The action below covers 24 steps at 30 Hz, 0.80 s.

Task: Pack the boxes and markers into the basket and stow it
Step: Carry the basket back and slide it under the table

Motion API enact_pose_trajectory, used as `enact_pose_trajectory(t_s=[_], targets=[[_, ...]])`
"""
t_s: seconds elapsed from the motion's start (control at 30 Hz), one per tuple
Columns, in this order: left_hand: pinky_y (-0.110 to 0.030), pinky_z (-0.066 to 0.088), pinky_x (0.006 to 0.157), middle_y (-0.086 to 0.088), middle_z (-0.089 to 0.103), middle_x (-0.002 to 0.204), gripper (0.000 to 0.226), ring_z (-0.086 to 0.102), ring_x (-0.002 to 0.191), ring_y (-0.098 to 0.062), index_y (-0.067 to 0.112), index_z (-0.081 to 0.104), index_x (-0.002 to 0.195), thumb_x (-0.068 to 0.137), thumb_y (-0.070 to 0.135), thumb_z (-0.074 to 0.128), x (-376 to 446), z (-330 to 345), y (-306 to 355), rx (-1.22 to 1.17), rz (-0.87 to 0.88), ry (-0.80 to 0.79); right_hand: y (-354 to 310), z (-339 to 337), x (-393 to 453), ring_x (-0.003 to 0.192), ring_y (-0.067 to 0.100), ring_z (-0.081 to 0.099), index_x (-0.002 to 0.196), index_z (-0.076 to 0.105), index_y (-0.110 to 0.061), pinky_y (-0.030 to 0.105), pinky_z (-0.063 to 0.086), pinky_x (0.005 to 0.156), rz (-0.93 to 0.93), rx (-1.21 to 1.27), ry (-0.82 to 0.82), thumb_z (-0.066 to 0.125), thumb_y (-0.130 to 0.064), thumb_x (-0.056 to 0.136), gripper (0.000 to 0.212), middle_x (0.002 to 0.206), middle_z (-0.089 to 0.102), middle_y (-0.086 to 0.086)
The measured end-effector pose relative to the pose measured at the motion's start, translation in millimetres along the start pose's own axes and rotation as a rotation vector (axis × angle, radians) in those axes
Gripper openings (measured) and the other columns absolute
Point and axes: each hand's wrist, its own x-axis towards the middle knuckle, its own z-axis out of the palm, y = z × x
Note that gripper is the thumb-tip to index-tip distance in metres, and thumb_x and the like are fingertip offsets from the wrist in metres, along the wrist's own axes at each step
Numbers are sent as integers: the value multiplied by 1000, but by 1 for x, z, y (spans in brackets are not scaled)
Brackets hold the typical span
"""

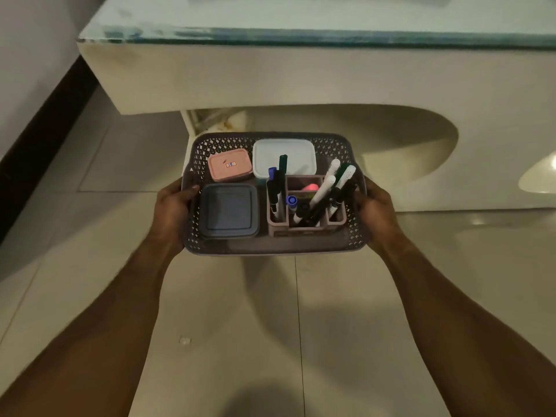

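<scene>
I am seeing the left hand (173, 207) and right hand (374, 210) gripping opposite ends of the grey basket (270, 246), fingers curled round its rim, above the tiled floor (225, 326). Inside are sitting three lidded boxes (230, 164) and a marker-filled organiser (305, 227).

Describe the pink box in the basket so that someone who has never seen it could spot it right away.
Find the grey latticed basket held over the tiled floor by the left hand and right hand. Look in its far left corner, beyond the grey-blue box and left of the white box. The pink box is the smallest of the three and has a small label on its lid.
</scene>
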Motion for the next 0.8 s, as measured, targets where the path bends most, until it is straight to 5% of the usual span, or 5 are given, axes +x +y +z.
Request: enact_pose_trajectory(t_s=[0.23, 0.43, 0.67, 0.8], targets=[[-36, 61, 80, -13, 77, 103, 30, 75, 87, -27, 4, 73, 111, 96, -4, 48, 59, 24, -4, -26, 29, -31, -3, 1, 67, 102, 27, 75, 122, 73, -18, 36, 60, 83, -48, -81, 0, 49, -3, 103, 34, 111, 78, 9], [-25, 60, 60, 1, 78, 75, 26, 75, 68, -15, 10, 72, 96, 97, -3, 49, 88, 35, -3, 10, 19, -29, 2, 9, 98, 101, 31, 75, 114, 76, -16, 41, 61, 87, -18, -108, 28, 51, -6, 103, 29, 106, 79, 11], [-48, 54, 94, -9, 73, 87, 19, 69, 81, -27, 10, 73, 89, 93, 3, 55, 119, 36, -5, -29, -19, -8, -4, 16, 121, 80, 20, 75, 106, 77, -10, 29, 58, 66, -33, -193, 4, 52, -8, 102, 25, 92, 79, 7], [-49, 54, 95, -13, 71, 95, 21, 70, 86, -30, 7, 72, 98, 82, 8, 59, 129, 35, -4, -83, -29, -84, -7, 19, 130, 89, 29, 75, 92, 79, -18, 40, 60, 82, -8, -203, 2, 54, -10, 101, 28, 90, 80, 6]])
